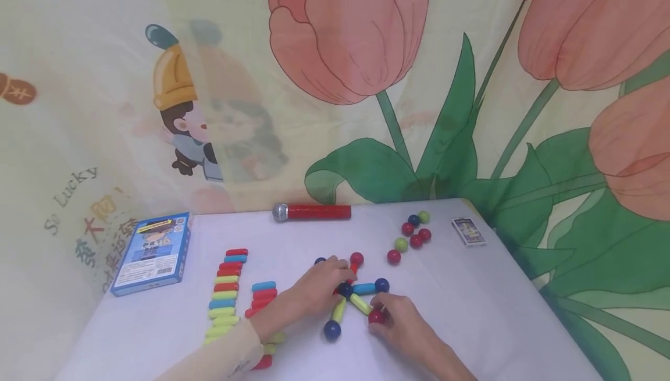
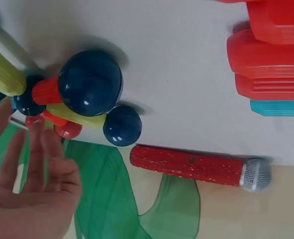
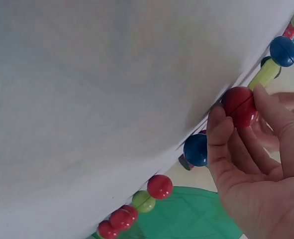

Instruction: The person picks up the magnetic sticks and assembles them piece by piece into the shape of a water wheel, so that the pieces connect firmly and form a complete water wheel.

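Observation:
Magnetic rods and balls form a star around a dark blue centre ball (image 1: 345, 291). Its arms include a blue rod (image 1: 364, 289) and yellow-green rods (image 1: 338, 311). In the head view my left hand (image 1: 320, 285) is over the star's left side, hiding part of it. The left wrist view shows that hand (image 2: 35, 184) with fairly straight, spread fingers, fingertips at the centre ball (image 2: 29, 95). My right hand (image 1: 405, 323) pinches a red ball (image 1: 376, 317) at the end of the lower-right yellow-green rod. Thumb and fingers surround this red ball (image 3: 240, 106) in the right wrist view.
Loose rods (image 1: 226, 287) lie in columns at left, beside a blue box (image 1: 152, 253). A red microphone (image 1: 319, 212) is along the table's back. Several loose balls (image 1: 416, 241) and a small card pack (image 1: 468, 231) sit at back right.

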Tool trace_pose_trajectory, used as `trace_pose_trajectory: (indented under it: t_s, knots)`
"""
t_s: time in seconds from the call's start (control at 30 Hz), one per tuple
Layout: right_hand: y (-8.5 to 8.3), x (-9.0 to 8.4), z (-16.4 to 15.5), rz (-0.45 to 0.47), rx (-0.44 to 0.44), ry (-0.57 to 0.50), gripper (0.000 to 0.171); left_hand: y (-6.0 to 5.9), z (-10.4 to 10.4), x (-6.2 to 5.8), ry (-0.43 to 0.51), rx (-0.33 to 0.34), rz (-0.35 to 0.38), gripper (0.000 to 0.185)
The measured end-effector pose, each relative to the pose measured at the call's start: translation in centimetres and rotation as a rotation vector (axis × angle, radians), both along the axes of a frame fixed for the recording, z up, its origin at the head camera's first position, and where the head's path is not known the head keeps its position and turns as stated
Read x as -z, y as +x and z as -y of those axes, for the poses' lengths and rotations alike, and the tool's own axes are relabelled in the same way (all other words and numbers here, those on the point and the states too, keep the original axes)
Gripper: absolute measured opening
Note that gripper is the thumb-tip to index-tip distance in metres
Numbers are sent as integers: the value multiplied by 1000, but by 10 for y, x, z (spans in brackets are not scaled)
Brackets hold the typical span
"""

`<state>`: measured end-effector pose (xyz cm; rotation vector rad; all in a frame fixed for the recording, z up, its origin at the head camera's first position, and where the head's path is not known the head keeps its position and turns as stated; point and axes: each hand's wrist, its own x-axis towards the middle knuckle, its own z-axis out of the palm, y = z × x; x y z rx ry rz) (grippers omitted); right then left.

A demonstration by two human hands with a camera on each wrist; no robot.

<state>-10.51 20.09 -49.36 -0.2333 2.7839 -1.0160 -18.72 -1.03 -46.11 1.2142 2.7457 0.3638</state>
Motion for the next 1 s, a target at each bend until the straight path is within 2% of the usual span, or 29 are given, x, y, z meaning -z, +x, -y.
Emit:
trace_pose_trajectory:
  t_s: [0.07, 0.17, 0.23, 0.3, 0.4, 0.47, 0.6, 0.7, 0.8, 0.9, 0.97, 1.0]
  knots:
    - [0, 0, -2, -22, -12, -13, 32, 3, -5, 2, -6, 75, -24, 40]
    - [1, 1, -3, -61, -27, -20, 30, 11, -19, 11, -81, 205, -175, 29]
    - [2, 1, -3, -78, -31, -17, 30, 14, -28, 16, -143, 235, -279, 25]
    - [3, 1, -3, -94, -32, -19, 30, 16, -33, 18, -168, 214, -319, 22]
    - [2, 1, -3, -100, -25, -27, 30, 14, -32, 19, -127, 168, -249, 25]
    - [2, 0, -3, -101, -20, -25, 31, 12, -29, 20, -79, 162, -197, 29]
    - [2, -1, -1, -112, -23, 49, 33, 11, -13, 14, -26, 169, -168, 33]
    - [2, -8, 0, -121, 11, 118, 34, 9, 14, 1, 4, 93, -124, 31]
    - [-6, -19, 2, -171, 18, 144, 33, 1, 55, -15, 9, -78, -72, 28]
    - [-24, -25, 11, -264, -78, 163, 33, -9, 100, -24, -26, -260, -12, 26]
    - [-38, -25, 20, -315, -180, 200, 36, -14, 124, -24, -44, -348, 61, 24]
    - [-45, -24, 24, -332, -229, 225, 36, -15, 133, -22, -45, -370, 91, 24]
